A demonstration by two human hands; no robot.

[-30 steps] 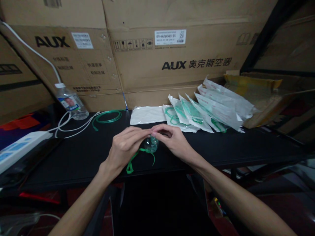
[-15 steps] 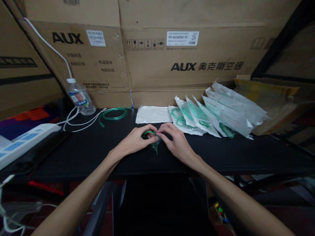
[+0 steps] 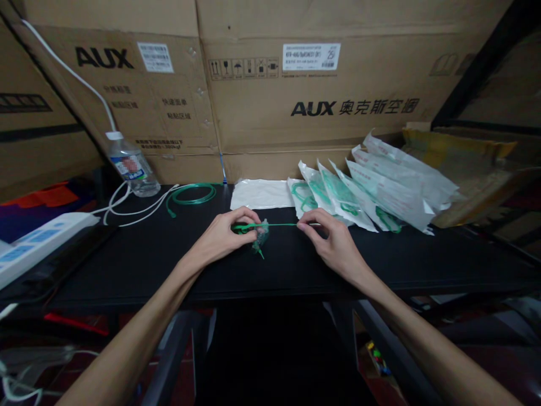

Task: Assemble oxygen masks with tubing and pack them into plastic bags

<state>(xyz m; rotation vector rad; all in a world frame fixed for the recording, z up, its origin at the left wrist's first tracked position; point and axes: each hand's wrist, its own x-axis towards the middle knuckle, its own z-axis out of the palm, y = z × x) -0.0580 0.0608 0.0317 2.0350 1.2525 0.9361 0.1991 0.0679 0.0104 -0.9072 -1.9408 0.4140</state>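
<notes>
A small clear mask [image 3: 261, 234] is held over the black bench [image 3: 139, 265], near its front edge and about midway along it. The mask is gripped by the left hand [image 3: 222, 238], whose fingers are curled around its left side and around a bunch of green strap. From there the strap [image 3: 279, 225] is drawn taut and level to the right hand [image 3: 333, 241], where its end is pinched between thumb and forefinger; the other fingers of that hand are loosely bent. A short green end is seen hanging below the mask. The two hands are set apart, with the stretched strap between them.

Behind the hands, a flat white pouch [image 3: 258, 194] is laid on the bench, and just right of it a row of sealed packets [image 3: 372, 192] is fanned out, overlapping, with green tubing visible inside. A loose coil of green tubing [image 3: 191, 194] is placed at the back left, beside white cables [image 3: 127, 206] and a water bottle [image 3: 130, 166]. A white power strip [image 3: 36, 241] is seen at the far left. Cardboard boxes [image 3: 338, 107] are stacked along the back.
</notes>
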